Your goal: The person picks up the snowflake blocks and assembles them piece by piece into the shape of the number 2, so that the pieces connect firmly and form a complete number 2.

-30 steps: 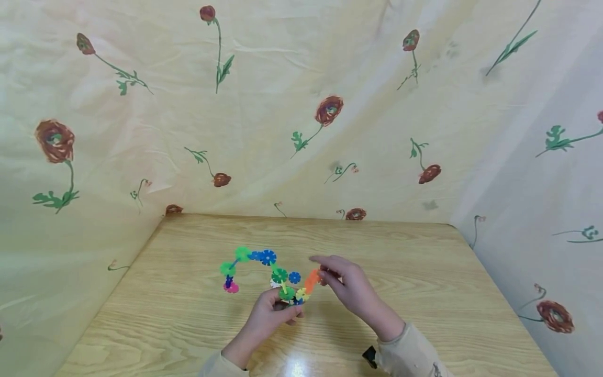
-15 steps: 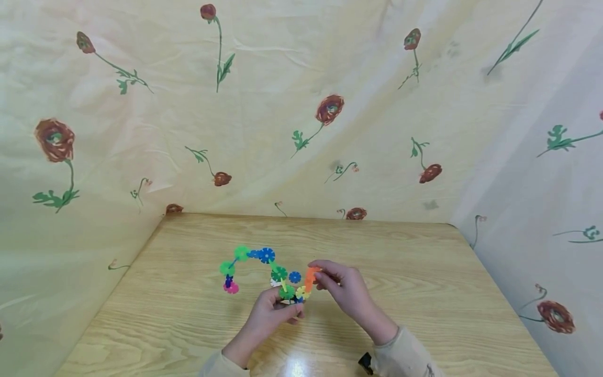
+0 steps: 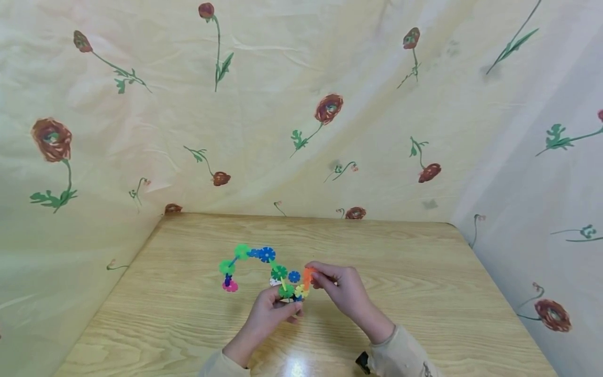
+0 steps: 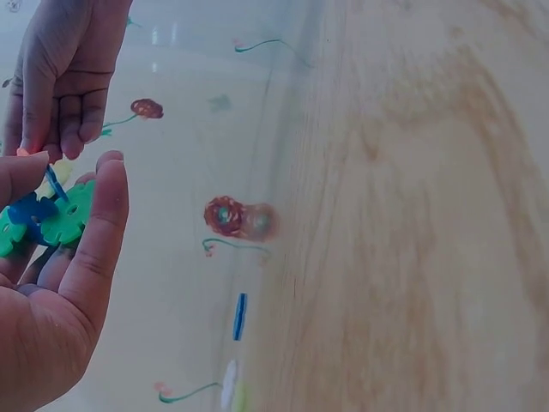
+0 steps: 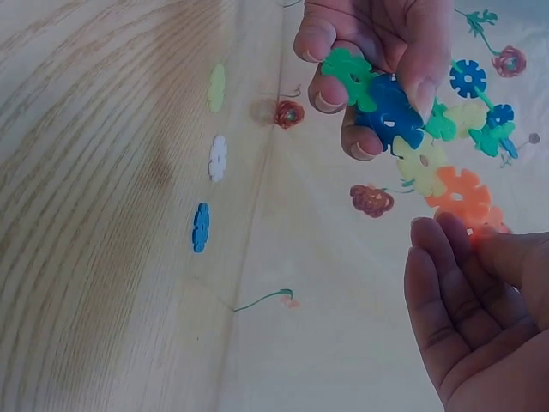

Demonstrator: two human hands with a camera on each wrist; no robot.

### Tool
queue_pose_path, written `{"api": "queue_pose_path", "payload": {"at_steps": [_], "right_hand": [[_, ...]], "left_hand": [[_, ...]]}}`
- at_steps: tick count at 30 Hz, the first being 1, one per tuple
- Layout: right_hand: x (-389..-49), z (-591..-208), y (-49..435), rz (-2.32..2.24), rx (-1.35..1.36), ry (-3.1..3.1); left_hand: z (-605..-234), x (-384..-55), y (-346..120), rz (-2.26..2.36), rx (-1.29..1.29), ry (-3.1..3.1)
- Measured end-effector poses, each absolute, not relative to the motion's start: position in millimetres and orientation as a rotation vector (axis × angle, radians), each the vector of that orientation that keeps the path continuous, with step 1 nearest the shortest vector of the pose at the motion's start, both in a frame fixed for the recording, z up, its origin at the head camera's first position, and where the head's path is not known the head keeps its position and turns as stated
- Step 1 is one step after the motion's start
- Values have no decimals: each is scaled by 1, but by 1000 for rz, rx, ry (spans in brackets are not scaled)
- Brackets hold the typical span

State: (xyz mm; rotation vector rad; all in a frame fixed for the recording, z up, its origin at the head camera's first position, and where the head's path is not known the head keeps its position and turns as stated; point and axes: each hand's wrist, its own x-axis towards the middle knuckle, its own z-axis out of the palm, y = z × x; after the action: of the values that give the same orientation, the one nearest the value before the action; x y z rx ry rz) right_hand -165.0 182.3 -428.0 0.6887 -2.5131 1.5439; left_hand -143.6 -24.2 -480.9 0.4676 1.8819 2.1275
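A chain of interlocking snowflake discs (image 3: 279, 273) arches above the table, ending on the left in a pink disc (image 3: 230, 286). My left hand (image 3: 270, 312) holds the chain near its right end, thumb and fingers around a blue disc (image 5: 399, 112) and a green disc (image 5: 347, 77). A yellow disc (image 5: 420, 165) links the blue one to the orange discs (image 5: 459, 199). With thumb and index finger, my right hand (image 3: 346, 290) pinches the orange end, its fingertips covering part of the outermost orange piece. That hand's other fingers lie behind the thumb in the head view.
On the wooden table (image 3: 400, 272) lie a loose blue disc (image 5: 201, 227), a white disc (image 5: 218, 158) and a pale green disc (image 5: 216, 87), in a row. Flower-printed cloth (image 3: 264, 131) hangs around the back and sides. A small black object (image 3: 363, 362) sits at the right sleeve.
My right hand has shifted a little left, its index finger coming down from an extended pose onto the orange discs. The orange end now stands more upright. My left hand stays nearly still.
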Motion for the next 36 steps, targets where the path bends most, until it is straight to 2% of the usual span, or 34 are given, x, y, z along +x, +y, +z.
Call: {"api": "queue_pose_path", "payload": {"at_steps": [15,23,36], "right_hand": [[-172,-445,182,1489,682,-2587],[-186,-471,172,1087,822,-2875],[-219,-490,163,906,883,-3085]], "left_hand": [[-480,-152,-38,2172,355,1883],[-471,-154,-47,2224,272,1860],[-467,-154,-51,2221,284,1882]]}}
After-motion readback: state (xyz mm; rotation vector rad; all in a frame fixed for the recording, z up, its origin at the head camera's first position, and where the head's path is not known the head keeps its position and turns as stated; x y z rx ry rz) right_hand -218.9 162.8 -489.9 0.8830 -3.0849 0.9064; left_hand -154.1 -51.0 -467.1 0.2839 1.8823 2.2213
